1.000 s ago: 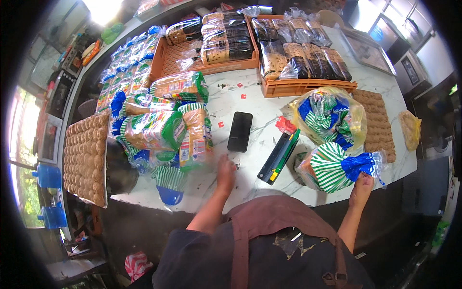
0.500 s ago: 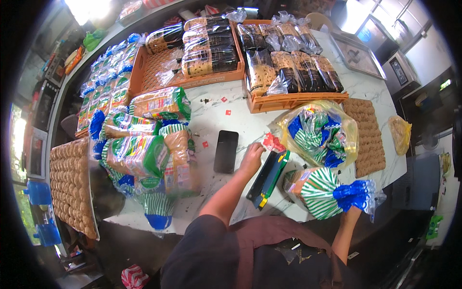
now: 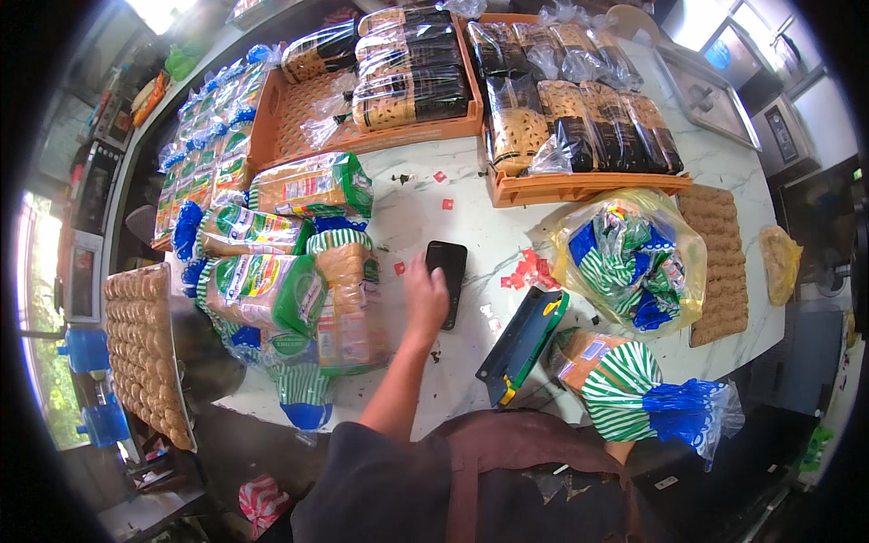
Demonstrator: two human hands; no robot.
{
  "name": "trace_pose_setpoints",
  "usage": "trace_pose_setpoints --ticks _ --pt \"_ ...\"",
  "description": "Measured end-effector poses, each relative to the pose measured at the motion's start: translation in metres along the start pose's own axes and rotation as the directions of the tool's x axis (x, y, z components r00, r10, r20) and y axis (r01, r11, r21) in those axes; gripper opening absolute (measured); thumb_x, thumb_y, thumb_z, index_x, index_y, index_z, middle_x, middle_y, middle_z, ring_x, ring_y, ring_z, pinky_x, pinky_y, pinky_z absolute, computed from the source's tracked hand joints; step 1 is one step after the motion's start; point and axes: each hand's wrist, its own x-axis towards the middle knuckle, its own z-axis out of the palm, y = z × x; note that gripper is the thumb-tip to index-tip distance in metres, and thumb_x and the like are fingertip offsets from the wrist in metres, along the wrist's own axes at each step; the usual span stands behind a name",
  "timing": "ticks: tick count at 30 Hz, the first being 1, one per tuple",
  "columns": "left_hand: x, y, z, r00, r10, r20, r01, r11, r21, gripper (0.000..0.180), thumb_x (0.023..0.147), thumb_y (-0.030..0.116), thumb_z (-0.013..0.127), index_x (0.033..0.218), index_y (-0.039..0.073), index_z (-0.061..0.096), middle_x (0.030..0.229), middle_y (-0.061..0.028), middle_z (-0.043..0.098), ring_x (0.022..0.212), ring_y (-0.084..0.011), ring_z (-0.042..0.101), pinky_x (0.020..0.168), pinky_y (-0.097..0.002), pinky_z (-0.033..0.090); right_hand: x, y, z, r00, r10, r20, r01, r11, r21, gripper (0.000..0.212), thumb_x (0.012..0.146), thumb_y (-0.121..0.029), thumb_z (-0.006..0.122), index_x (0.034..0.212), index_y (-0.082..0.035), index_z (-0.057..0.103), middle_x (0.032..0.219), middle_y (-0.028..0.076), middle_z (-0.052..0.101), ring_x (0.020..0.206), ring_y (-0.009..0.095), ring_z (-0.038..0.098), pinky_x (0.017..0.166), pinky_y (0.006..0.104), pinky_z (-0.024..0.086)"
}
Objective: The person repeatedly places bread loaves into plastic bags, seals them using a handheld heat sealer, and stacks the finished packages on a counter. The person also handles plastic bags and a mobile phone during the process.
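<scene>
My left hand point(image 3: 425, 297) is over the table at the left edge of a black phone point(image 3: 450, 271), thumb and fingers apart, slightly blurred; no object shows in it. My right hand point(image 3: 619, 450) is mostly hidden beneath the gathered blue end of a bagged bread loaf point(image 3: 593, 366) with green and white stripes; its fingers do not show. Left of that loaf lies a long dark device point(image 3: 523, 344) with green sides and yellow parts. Beyond it are small red tags point(image 3: 529, 270) in a loose pile. A yellowish plastic bag point(image 3: 625, 262) holds crumpled striped bread bags.
Several bagged loaves point(image 3: 272, 290) are heaped at left. Orange crates point(image 3: 588, 188) with dark-wrapped loaves stand at the back. Trays of brown rolls point(image 3: 145, 353) point(image 3: 715, 271) flank the table at left and right. A metal tray point(image 3: 706, 95) lies at the far right.
My left hand has moved left from the red tags to the phone's edge. The striped loaf's blue end has dropped nearer me, covering most of my right hand. The view has shifted slightly.
</scene>
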Motion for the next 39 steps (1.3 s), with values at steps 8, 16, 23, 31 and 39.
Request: trace_pose_setpoints --ticks 8,16,23,31,39 --pt "0.041 -0.048 0.003 0.969 -0.145 0.198 0.116 0.982 0.152 0.065 0.098 0.026 0.050 0.148 -0.003 0.021 0.152 -0.0264 0.027 0.141 -0.0422 0.025 0.115 -0.0496 0.023 -0.002 0.033 0.037 0.950 0.160 0.269 -0.101 0.971 -0.219 0.043 0.093 -0.026 0.057 0.128 -0.002 0.052 0.107 0.010 0.063 0.092 0.018 0.062 0.078 0.0307 0.052" --pt "0.186 -0.037 0.057 0.909 0.110 0.402 -0.241 0.926 0.291 0.076 0.081 0.007 0.067 0.147 0.005 0.030 0.155 -0.0174 0.026 0.142 -0.0358 0.025 0.114 -0.0480 0.028 -0.002 0.034 0.031 0.939 0.242 0.245 -0.161 0.937 -0.309 0.044 0.090 -0.025 0.062 0.127 -0.002 0.053 0.107 0.010 0.063 0.092 0.018 0.061 0.079 0.0309 0.051" --pt "0.189 -0.043 0.076 0.831 0.162 0.532 -0.366 0.880 0.303 0.068 0.080 0.004 0.060 0.142 -0.006 0.035 0.151 -0.0263 0.028 0.141 -0.0433 0.023 0.116 -0.0482 0.024 -0.006 0.043 0.024 0.936 0.268 0.227 -0.180 0.921 -0.344 0.046 0.088 -0.024 0.067 0.125 -0.001 0.054 0.107 0.010 0.063 0.092 0.018 0.061 0.079 0.0311 0.051" --pt "0.072 0.018 0.138 0.740 0.160 0.654 -0.579 0.646 0.497 0.069 0.078 0.010 0.049 0.136 -0.022 0.031 0.145 -0.0332 0.034 0.140 -0.0464 0.023 0.119 -0.0468 0.012 0.000 0.052 0.023 0.957 0.156 0.243 -0.065 0.937 -0.343 0.048 0.085 -0.023 0.072 0.124 -0.001 0.055 0.107 0.010 0.063 0.092 0.018 0.060 0.080 0.0313 0.050" --pt "-0.013 0.062 0.082 0.774 0.119 0.622 -0.185 0.982 0.042 0.067 0.076 0.004 0.063 0.137 -0.005 0.038 0.134 -0.0298 0.047 0.126 -0.0445 0.045 0.105 -0.0458 0.040 0.013 0.067 0.013 0.966 0.042 0.254 0.034 0.957 -0.287 0.056 0.079 -0.023 0.077 0.124 0.000 0.054 0.110 0.012 0.063 0.098 0.021 0.060 0.085 0.0335 0.049"
